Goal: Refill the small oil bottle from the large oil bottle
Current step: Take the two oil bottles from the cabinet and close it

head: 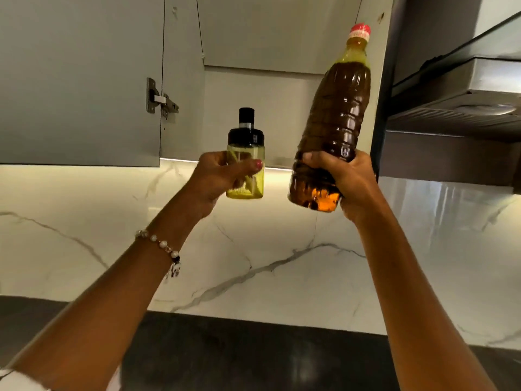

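Note:
My left hand (217, 179) holds the small oil bottle (245, 153) upright in front of the upper cabinet. It is clear and yellowish with a black cap and pump top. My right hand (346, 179) grips the lower part of the large oil bottle (335, 114), a tall ribbed plastic bottle of dark amber oil with a red cap, leaning slightly to the right. Both bottles are raised at cabinet height, side by side and apart. Both caps are on.
A grey cabinet door (79, 80) stands open at the left with its hinge (160, 98) showing. A steel range hood (462, 108) juts out at the right. White marble backsplash (282, 249) runs behind my arms, and a dark countertop (239, 356) lies below.

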A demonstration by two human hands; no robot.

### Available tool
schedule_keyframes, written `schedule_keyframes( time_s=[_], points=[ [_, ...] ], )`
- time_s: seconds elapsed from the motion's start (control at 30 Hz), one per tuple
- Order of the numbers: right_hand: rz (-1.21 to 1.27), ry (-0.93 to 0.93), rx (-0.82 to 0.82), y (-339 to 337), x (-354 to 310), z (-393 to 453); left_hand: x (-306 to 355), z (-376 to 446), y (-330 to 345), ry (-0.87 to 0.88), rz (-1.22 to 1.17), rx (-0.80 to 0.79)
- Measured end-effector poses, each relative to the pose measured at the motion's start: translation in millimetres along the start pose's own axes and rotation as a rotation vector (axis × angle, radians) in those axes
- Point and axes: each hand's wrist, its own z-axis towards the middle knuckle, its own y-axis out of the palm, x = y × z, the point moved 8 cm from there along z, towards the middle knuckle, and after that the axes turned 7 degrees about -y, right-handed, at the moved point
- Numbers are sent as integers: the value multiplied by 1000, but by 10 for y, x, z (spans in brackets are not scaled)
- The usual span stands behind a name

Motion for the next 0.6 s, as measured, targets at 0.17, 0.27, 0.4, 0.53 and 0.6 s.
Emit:
schedule_keyframes(
  time_s=[0.17,0.27,0.4,0.53,0.6],
  points=[
    [-99,-12,-15,-187,299,-733,-535,-635,112,-76,36,-21],
    [-171,-23,-42,-251,565,-1208,-942,-990,137,-168,65,2],
    [-217,24,-36,-204,935,-1714,-1364,-1331,101,-243,121,29],
    [-239,79,-8,-226,1352,-2370,-2010,-1787,150,-351,161,72],
    [-239,121,-17,-223,1547,-2706,-2321,-2033,130,-399,197,84]
  ],
)
